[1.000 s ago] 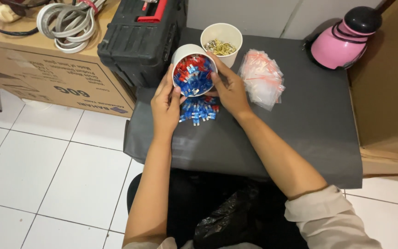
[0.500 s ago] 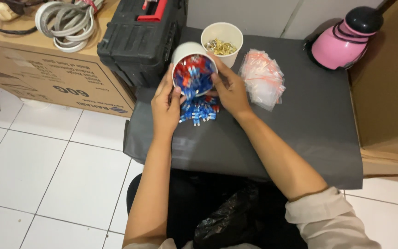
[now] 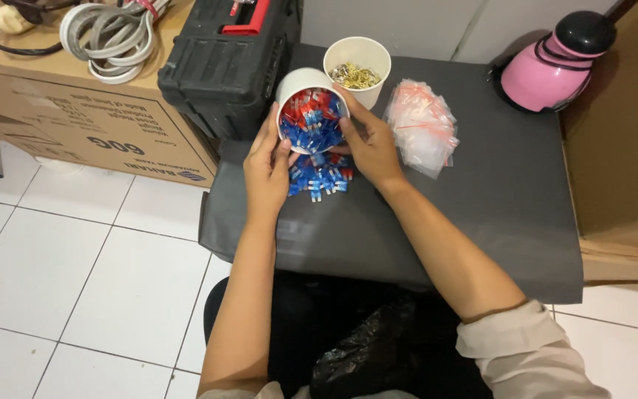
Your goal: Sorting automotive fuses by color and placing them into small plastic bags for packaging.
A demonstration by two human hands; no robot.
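Both my hands hold a white paper cup (image 3: 298, 80) tipped toward me, its mouth full of small blue and red plastic pieces. My left hand (image 3: 266, 166) grips its left side and my right hand (image 3: 369, 144) its right side. Below the cup's mouth a pile of the same blue and red pieces (image 3: 320, 179) lies on the dark grey tabletop (image 3: 481, 222), between my two hands. A second white cup (image 3: 357, 59) with small gold metal parts stands upright just behind.
A black toolbox with a red handle (image 3: 223, 63) sits at the table's left back corner. Several clear zip bags with red strips (image 3: 421, 125) lie right of my hands. A pink and black appliance (image 3: 555, 63) stands back right. A cardboard box with coiled cables (image 3: 105, 33) stands left.
The cup has tilted further toward me and more blue and red pieces have spilled onto the pile. Both hands stay on the cup.
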